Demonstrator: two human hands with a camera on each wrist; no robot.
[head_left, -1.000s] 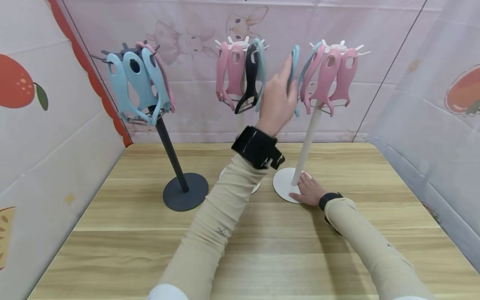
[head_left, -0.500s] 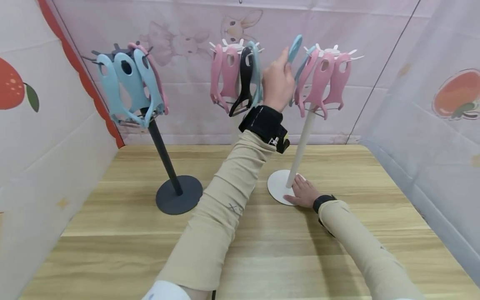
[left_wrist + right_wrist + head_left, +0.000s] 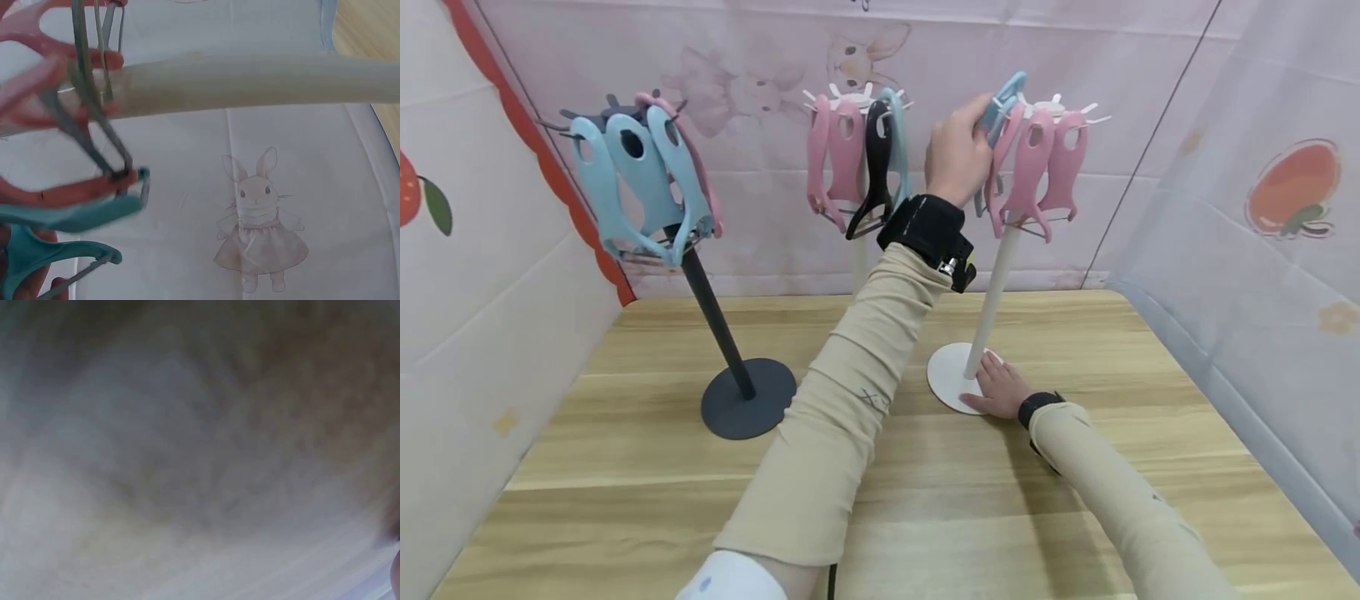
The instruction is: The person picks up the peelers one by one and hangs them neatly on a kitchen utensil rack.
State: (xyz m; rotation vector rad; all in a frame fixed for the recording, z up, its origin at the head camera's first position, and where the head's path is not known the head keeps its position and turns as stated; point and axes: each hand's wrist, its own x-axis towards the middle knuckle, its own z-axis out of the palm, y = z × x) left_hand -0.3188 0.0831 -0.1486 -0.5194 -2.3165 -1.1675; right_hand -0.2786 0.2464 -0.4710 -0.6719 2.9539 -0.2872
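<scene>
My left hand point(image 3: 976, 133) is raised and grips a light blue peeler point(image 3: 1004, 94) at the top of the right white stand point(image 3: 992, 292), beside several pink peelers point(image 3: 1037, 162) hanging there. In the left wrist view the teal peeler point(image 3: 69, 214) lies close to the pink ones point(image 3: 37, 94), with the stand's pole point(image 3: 262, 81) running across. My right hand point(image 3: 996, 392) rests flat on that stand's round white base point(image 3: 946, 377). The right wrist view is a blur.
A dark grey stand point(image 3: 730, 367) with several blue peelers point(image 3: 625, 179) stands at the left. A middle white stand carries pink, black and blue peelers point(image 3: 853, 158). Fabric walls close in the wooden table point(image 3: 625, 467) on three sides.
My left hand has lifted the blue peeler up and to the right, onto the top of the right stand. The right hand has stayed on the base.
</scene>
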